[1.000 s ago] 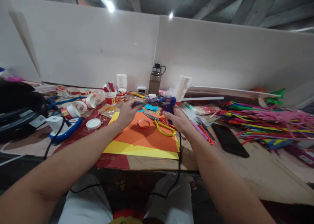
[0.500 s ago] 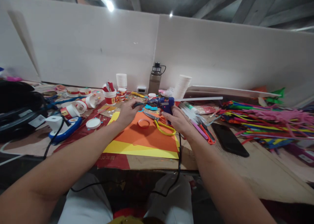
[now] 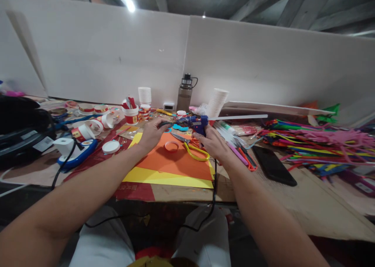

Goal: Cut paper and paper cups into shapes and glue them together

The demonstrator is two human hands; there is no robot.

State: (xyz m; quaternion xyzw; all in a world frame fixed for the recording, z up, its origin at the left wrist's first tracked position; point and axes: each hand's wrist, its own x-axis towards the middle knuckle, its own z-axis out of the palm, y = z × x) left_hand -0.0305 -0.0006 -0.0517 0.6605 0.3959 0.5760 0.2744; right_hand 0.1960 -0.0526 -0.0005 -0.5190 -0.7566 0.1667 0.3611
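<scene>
My right hand (image 3: pixel 211 140) is closed around a blue glue gun (image 3: pixel 199 122), its nozzle pointing left and a long white glue stick (image 3: pixel 243 117) sticking out behind. At the nozzle, my left hand (image 3: pixel 154 132) pinches a small dark piece (image 3: pixel 165 124) whose shape is hard to make out. Below the hands lie orange paper (image 3: pixel 158 157) and yellow paper (image 3: pixel 170 178). An orange paper ring (image 3: pixel 171 146) rests on the orange sheet. Beside it are scissors with yellow handles (image 3: pixel 197 153), partly under the gun. Blue cut pieces (image 3: pixel 180 128) lie behind.
A bottle (image 3: pixel 184 95) and stacked white cups (image 3: pixel 218 103) stand at the back. On the right are a black phone (image 3: pixel 274 165) and colourful pipe cleaners (image 3: pixel 319 142). A blue-and-white power strip (image 3: pixel 77 155) and a white lid (image 3: pixel 111 146) are on the left.
</scene>
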